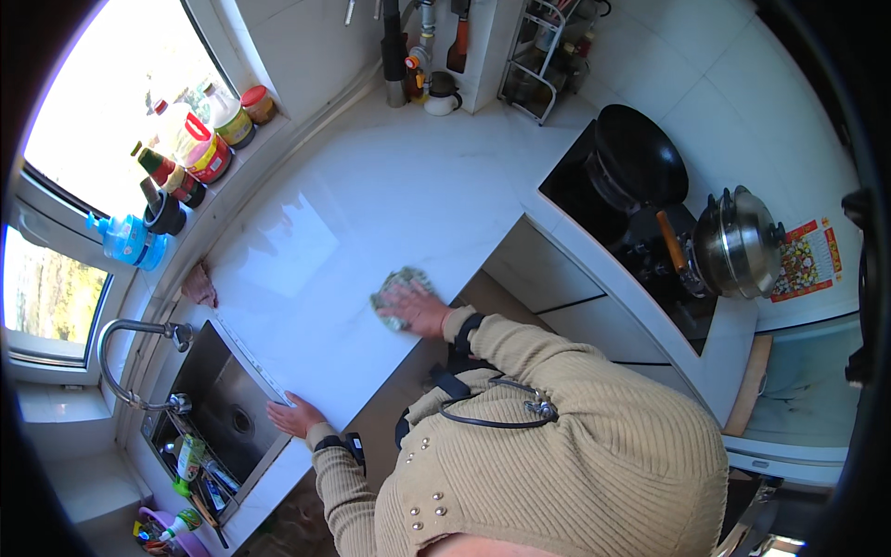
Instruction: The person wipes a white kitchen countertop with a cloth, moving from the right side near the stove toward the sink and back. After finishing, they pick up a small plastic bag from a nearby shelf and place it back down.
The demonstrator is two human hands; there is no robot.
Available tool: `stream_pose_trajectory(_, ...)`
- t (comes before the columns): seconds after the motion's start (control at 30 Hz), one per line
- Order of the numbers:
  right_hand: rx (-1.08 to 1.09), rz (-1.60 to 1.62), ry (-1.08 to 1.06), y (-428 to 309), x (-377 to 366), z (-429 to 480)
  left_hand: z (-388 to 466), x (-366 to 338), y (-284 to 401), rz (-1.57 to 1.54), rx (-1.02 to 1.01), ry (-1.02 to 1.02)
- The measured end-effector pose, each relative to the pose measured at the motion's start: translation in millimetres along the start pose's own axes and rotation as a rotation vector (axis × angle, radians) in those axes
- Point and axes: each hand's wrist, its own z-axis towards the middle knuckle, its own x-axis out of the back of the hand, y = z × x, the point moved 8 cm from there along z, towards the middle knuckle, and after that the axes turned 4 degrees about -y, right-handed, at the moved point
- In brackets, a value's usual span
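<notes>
My right hand [411,306] lies spread over a patterned greenish cloth [390,322], pressing it onto the white marbled countertop [306,334] near its front edge. The cloth shows around the fingers, and its middle is hidden under the palm. At the rim of the steel sink [230,390], my left hand [298,416] rests on the counter with nothing in it. Both wrists carry dark bands over beige ribbed sleeves.
A chrome faucet [115,348] arches over the sink, beside a rack of bottles and utensils [202,466]. A pinkish rag [200,285] lies at the sink's back corner. Bottles [209,157] line the windowsill. To the right, a black wok [640,157] and a lidded steel pot [738,244] occupy the stove.
</notes>
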Motion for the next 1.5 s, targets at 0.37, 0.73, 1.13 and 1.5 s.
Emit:
stream_pose_trajectory(0.37, -0.492, -0.087, 0.286, 214.9, 82.8, -50.1, 0.2, -0.9, -5.2, 0.128, 0.006, 0.067)
stream_pose_trajectory(0.73, -0.807, -0.032, 0.348, 391.6, 141.7, -58.9, -71.8, -6.9, -20.8, 0.222, 0.730, 0.172)
stream_pose_trajectory(1.13, -1.115, -0.085, 0.428, 524.8, 187.8, -90.7, -107.2, -7.1, -11.4, 0.245, 1.026, 0.209)
stream_pose_trajectory(1.5, -1.125, -0.150, 0.526, 516.5, 199.2, -83.4, -103.5, -17.2, -28.5, 0.319, 0.951, 0.323)
